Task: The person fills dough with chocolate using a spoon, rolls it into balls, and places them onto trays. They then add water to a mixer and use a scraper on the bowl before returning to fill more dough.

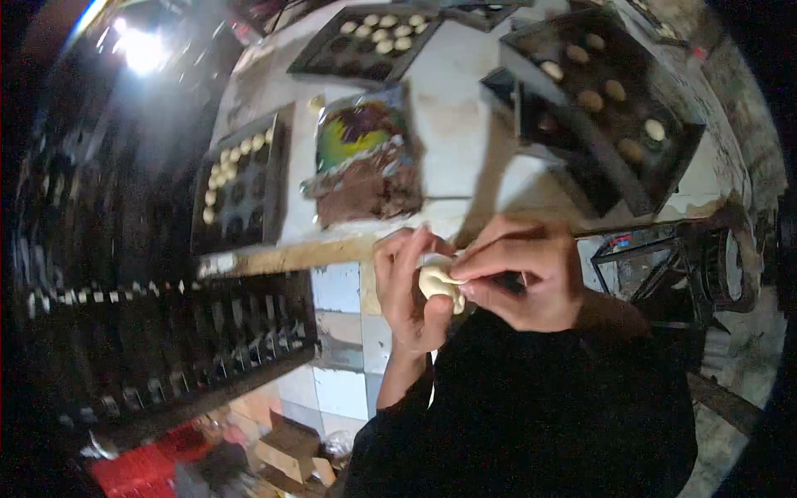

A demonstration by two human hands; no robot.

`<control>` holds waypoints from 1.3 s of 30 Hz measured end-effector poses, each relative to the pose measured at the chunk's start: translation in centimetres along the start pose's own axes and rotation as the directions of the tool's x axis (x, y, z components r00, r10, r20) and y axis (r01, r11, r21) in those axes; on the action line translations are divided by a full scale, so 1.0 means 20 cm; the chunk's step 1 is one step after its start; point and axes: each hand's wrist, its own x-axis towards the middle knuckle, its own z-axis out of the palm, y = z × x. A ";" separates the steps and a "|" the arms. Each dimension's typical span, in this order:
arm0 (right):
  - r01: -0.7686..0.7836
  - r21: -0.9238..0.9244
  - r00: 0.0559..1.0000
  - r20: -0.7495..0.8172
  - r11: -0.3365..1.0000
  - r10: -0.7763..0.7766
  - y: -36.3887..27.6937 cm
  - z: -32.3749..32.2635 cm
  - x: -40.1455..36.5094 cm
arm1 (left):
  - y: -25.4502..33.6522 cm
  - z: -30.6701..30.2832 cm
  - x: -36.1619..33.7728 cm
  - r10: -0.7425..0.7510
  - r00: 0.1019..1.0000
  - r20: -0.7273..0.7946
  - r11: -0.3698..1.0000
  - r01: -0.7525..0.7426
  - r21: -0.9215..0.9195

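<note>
A small piece of pale dough (pixel 437 282) sits in my left hand (pixel 406 286), cupped between the thumb and fingers. My right hand (pixel 525 270) pinches the dough's near edge between thumb and fingertips. Both hands are just off the front edge of the white table (pixel 452 133). Right beyond them lies an opened plastic pack of brown paste (pixel 365 195), its printed wrapper folded back. A thin dark stick-like tool (pixel 447 198) lies beside the pack. Whether the dough has anything inside cannot be seen.
A dark tray (pixel 241 187) with pale dough balls lies left, another tray (pixel 365 46) at the back. Dark trays (pixel 618 91) holding a few pale and brown pieces overlap at right. A dark rack (pixel 191 340) stands at left, a cardboard box (pixel 288 448) below.
</note>
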 end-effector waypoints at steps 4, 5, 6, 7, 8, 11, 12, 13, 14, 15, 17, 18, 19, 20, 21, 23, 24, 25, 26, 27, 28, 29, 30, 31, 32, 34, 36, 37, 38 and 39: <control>0.093 -0.225 0.963 -0.228 0.970 -0.145 0.11 -0.28 -0.03 | -0.01 0.42 0.19 -0.180 0.982 0.054 0.978 0.185 -0.101; 0.136 -0.274 0.950 -0.238 0.952 -0.204 0.19 -0.35 -0.05 | 0.00 0.54 0.21 -0.251 0.968 0.014 0.955 0.250 -0.163; 0.179 -0.328 0.934 -0.241 0.928 -0.265 0.23 -0.44 -0.06 | 0.00 0.63 0.23 -0.247 0.968 0.049 0.934 0.252 -0.253; 0.145 -0.386 0.950 -0.204 0.911 -0.238 0.24 -0.55 -0.08 | 0.00 0.71 0.25 -0.238 0.968 0.079 0.905 0.251 -0.343; 0.022 -0.289 0.954 -0.279 0.957 -0.106 0.22 -0.64 -0.08 | -0.01 0.79 0.26 -0.227 0.968 0.108 0.867 0.251 -0.430; -0.215 0.112 0.881 -0.406 0.970 0.242 0.16 -0.83 -0.09 | -0.04 0.92 0.29 -0.100 0.971 0.217 0.784 0.211 -0.584; -0.147 0.075 0.916 -0.366 0.986 0.165 0.20 -0.88 -0.12 | -0.02 0.97 0.36 -0.004 0.975 0.221 0.833 0.125 -0.539; -0.076 0.043 0.943 -0.321 0.996 0.086 0.26 -0.93 -0.17 | 0.00 1.01 0.43 0.092 0.971 0.222 0.868 0.031 -0.496; -0.025 -0.009 0.947 -0.322 1.000 0.021 0.28 -0.96 -0.19 | -0.01 1.05 0.49 0.206 0.952 0.225 0.882 -0.081 -0.465; 0.026 -0.061 0.946 -0.321 0.998 -0.044 0.30 -0.99 -0.21 | 0.00 1.10 0.52 0.243 0.953 0.180 0.883 -0.141 -0.447; 0.056 -0.209 0.863 -0.482 0.976 -0.152 0.26 -0.95 -0.16 | 0.02 1.22 0.56 0.236 0.971 0.039 0.889 -0.199 -0.413; 0.061 -0.284 0.810 -0.546 0.957 -0.214 0.25 -0.95 -0.14 | 0.03 1.29 0.57 0.189 0.980 -0.061 0.894 -0.198 -0.403; 0.068 -0.330 0.798 -0.548 0.942 -0.249 0.27 -0.96 -0.16 | 0.02 1.35 0.57 0.160 0.986 -0.049 0.865 -0.164 -0.474; 0.097 -0.302 0.815 -0.523 0.948 -0.250 0.28 -1.00 -0.18 | 0.00 1.40 0.57 0.131 0.991 -0.038 0.831 -0.130 -0.541; 0.128 -0.277 0.830 -0.495 0.952 -0.256 0.30 -1.05 -0.22 | 0.04 1.44 0.58 0.063 0.998 0.014 0.820 -0.044 -0.571; 0.145 -0.162 0.900 -0.389 0.976 -0.198 0.34 -1.18 -0.28 | 0.00 1.48 0.62 0.100 0.960 0.263 0.754 0.099 -0.650; -0.031 -0.232 0.928 -0.368 0.972 -0.058 0.36 -1.19 -0.29 | -0.01 1.51 0.70 0.229 0.920 0.317 0.768 0.029 -0.640; -0.205 -0.300 0.929 -0.359 0.932 0.089 0.37 -1.18 -0.30 | -0.02 1.53 0.77 0.353 0.862 0.364 0.766 -0.043 -0.641; -0.369 -0.365 0.902 -0.363 0.855 0.235 0.38 -1.18 -0.31 | -0.04 1.59 0.76 0.352 0.877 0.328 0.730 -0.038 -0.683; -0.390 -0.461 0.909 -0.330 0.797 0.254 0.38 -1.22 -0.29 | -0.05 1.63 0.74 0.233 0.939 0.253 0.750 -0.008 -0.662; -0.397 -0.554 0.915 -0.296 0.732 0.273 0.37 -1.27 -0.27 | -0.08 1.65 0.75 0.276 0.937 0.217 0.872 -0.149 -0.466; -0.382 -0.518 0.903 -0.385 0.766 0.190 0.36 -1.30 -0.28 | -0.08 1.65 0.75 0.080 0.936 0.342 0.947 0.036 -0.319; -0.359 -0.486 0.877 -0.467 0.797 0.111 0.35 -1.33 -0.29 | -0.12 1.67 0.74 -0.011 0.899 0.438 0.954 0.141 -0.266; -0.342 -0.564 0.882 -0.468 0.751 0.051 0.31 -1.35 -0.29 | -0.19 1.70 0.72 -0.039 0.833 0.551 0.914 0.252 -0.317; -0.270 -0.602 0.922 -0.388 0.751 0.020 0.33 -1.35 -0.26 | -0.25 1.73 0.68 -0.051 0.769 0.637 0.871 0.347 -0.349; -0.124 -0.649 0.976 -0.215 0.751 -0.024 0.40 -1.33 -0.20 | -0.30 1.78 0.58 -0.116 0.662 0.740 0.848 0.454 -0.273; -0.118 -0.618 0.984 -0.177 0.777 0.008 0.51 -1.31 -0.25 | -0.31 1.80 0.52 -0.181 0.553 0.813 0.854 0.498 -0.149; -0.133 -0.585 0.986 -0.163 0.800 0.045 0.54 -1.35 -0.26 | -0.31 1.81 0.53 -0.211 0.504 0.837 0.856 0.509 -0.090; -0.146 -0.549 0.987 -0.143 0.823 0.080 0.56 -1.40 -0.26 | -0.32 1.79 0.55 -0.212 0.460 0.862 0.843 0.532 -0.076; -0.282 -0.479 0.954 -0.235 0.831 0.188 0.57 -1.44 -0.24 | -0.30 1.77 0.60 -0.211 0.414 0.885 0.831 0.554 -0.061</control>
